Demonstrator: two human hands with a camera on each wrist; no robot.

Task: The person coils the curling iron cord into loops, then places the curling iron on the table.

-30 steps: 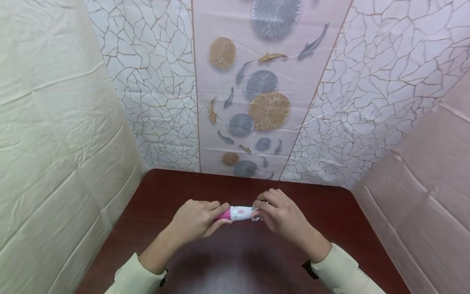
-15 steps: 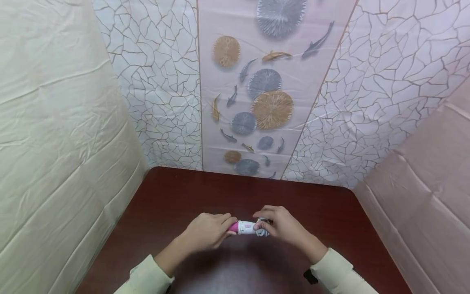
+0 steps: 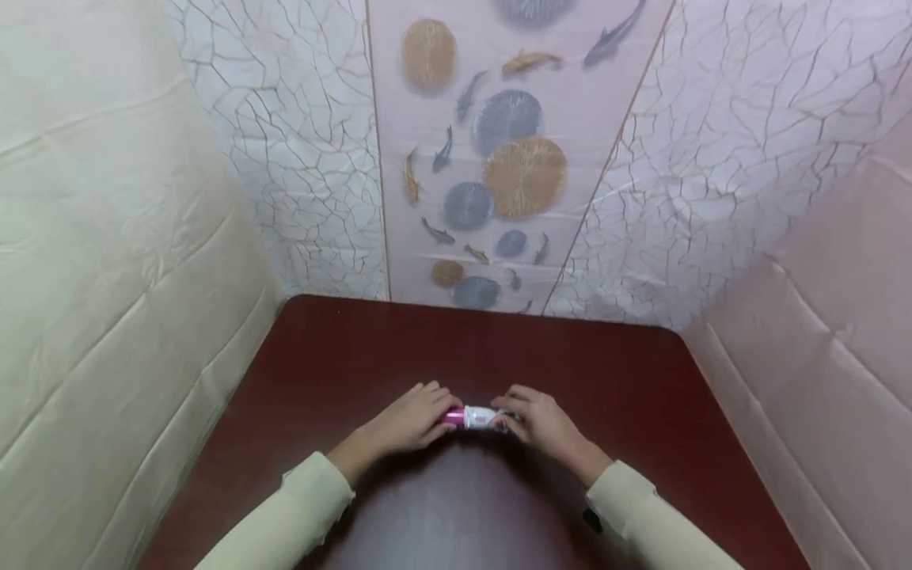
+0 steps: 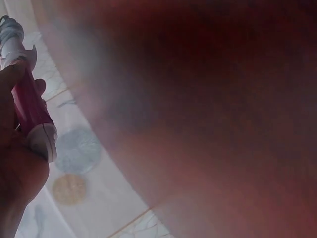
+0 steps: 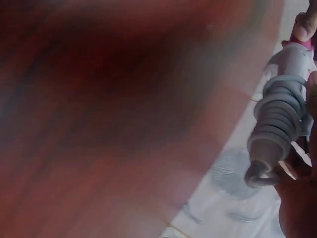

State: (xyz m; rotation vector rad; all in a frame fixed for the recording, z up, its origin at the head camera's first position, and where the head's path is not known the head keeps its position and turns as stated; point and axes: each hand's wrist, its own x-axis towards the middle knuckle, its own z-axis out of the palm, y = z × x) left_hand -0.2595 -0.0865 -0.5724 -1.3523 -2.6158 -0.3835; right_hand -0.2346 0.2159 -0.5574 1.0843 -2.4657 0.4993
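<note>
A pink-and-white handheld appliance [image 3: 479, 418] lies crosswise between both hands, white part toward the right. My left hand [image 3: 409, 419] grips its pink barrel [image 4: 30, 101], which ends in a white cap [image 4: 43, 140] in the left wrist view. My right hand [image 3: 547, 423] holds the white end with curled fingers. Grey cord [image 5: 280, 111] is wound round that end in several coils, with a small loop at the tip. Fingers partly cover the barrel and the coils. The exact kind of appliance is unclear.
Beneath the hands is a dark red-brown tabletop [image 3: 342, 348]. A patterned cloth wall [image 3: 470, 158] stands behind its far edge. Pale cloth walls rise on the left [image 3: 107, 317] and right [image 3: 819, 340].
Both hands and the appliance have come nearer to the body relative to the table's far edge. The right fingers have shifted about the corded end. The head view has tilted.
</note>
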